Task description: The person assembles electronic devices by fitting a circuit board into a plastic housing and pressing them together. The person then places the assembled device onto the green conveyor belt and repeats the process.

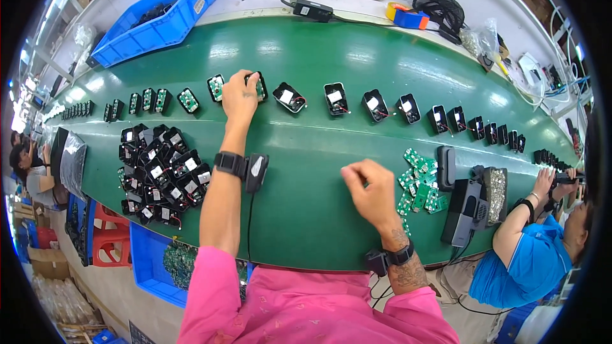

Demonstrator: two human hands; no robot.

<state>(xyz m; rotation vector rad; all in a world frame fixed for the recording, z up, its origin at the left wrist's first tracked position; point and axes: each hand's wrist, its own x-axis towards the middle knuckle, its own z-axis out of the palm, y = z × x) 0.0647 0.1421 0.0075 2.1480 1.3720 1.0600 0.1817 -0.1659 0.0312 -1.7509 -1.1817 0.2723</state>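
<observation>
My left hand (241,99) reaches to the far row, its fingers closed on a black plastic housing (262,87) with a green circuit board in it. Just left of that stands another housing with a board (216,88). To its right lies an open housing with a white part and red wires (290,97). My right hand (373,191) hovers over the near part of the table, fingers curled and closed; whether anything is in them is hidden. Beside it on the right lies a loose pile of green circuit boards (421,181).
A heap of black housings (156,172) covers the near left of the green table (299,185). A blue crate (159,19) stands at the far left. Near the right edge lie a dark grey device (462,211) and a box of small metal parts (495,194). A co-worker (529,248) sits right.
</observation>
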